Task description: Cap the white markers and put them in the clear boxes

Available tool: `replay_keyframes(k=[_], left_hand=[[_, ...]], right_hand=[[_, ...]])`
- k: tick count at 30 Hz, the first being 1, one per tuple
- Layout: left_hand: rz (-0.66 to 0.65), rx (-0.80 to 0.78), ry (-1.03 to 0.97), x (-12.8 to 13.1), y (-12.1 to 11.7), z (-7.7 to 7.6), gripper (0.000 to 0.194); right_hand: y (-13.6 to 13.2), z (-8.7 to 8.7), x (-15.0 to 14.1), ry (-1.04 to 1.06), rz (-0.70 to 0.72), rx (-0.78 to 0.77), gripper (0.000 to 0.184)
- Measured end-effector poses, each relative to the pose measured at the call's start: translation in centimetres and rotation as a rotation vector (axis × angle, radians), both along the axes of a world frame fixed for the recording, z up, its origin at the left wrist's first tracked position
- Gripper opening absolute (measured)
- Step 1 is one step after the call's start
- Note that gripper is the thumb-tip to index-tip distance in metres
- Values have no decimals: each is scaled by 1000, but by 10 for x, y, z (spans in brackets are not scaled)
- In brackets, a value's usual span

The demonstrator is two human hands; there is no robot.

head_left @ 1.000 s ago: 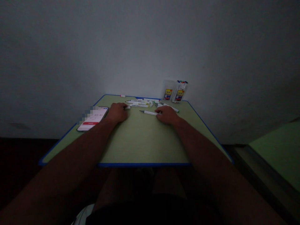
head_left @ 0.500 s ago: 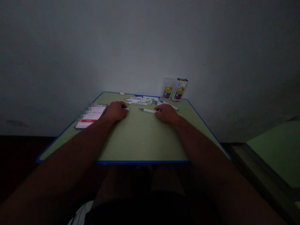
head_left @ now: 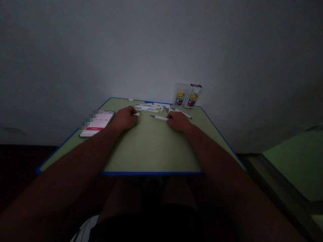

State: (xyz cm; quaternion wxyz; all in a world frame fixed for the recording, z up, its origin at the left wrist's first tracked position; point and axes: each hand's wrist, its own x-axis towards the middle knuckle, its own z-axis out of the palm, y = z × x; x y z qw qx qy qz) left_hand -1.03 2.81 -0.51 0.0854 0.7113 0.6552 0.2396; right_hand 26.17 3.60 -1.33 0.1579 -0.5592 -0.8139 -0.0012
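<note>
Both my arms reach out over a green table [head_left: 151, 148] with a blue edge. My left hand [head_left: 124, 118] rests on the table with its fingers curled round a small white cap or pen end that sticks out to the right. My right hand [head_left: 179, 121] lies on the table with its fingers closed on the end of a white marker [head_left: 159, 117], whose uncapped grey tip points left. Several white markers [head_left: 148, 107] lie in a loose pile just beyond both hands.
A phone [head_left: 97, 123] with a lit screen lies left of my left hand. Two clear marker cases [head_left: 188, 95] stand at the back right against the grey wall. A small cap [head_left: 130, 99] sits at the far edge. Another green surface [head_left: 300, 161] is at the right.
The view has shifted slightly, so the table sits a little higher in the frame. Both hands stay in nearly the same places on the table, holding the same things.
</note>
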Motion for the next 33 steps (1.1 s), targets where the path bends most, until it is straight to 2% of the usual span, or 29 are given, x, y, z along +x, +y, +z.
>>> replay_keyframes(k=[11, 20, 25, 33], left_hand=[[-22, 62, -196, -1, 3, -2, 14], [-60, 28, -275, 3, -1, -1, 18], [-63, 58, -304, 2, -1, -2, 21], [-103, 68, -383, 5, -4, 2, 19]], right_hand=[[7, -3, 4, 191, 83, 74, 22], [9, -3, 4, 251, 104, 62, 26], [14, -7, 6, 330, 105, 50, 25], [11, -4, 5, 364, 92, 20, 23]])
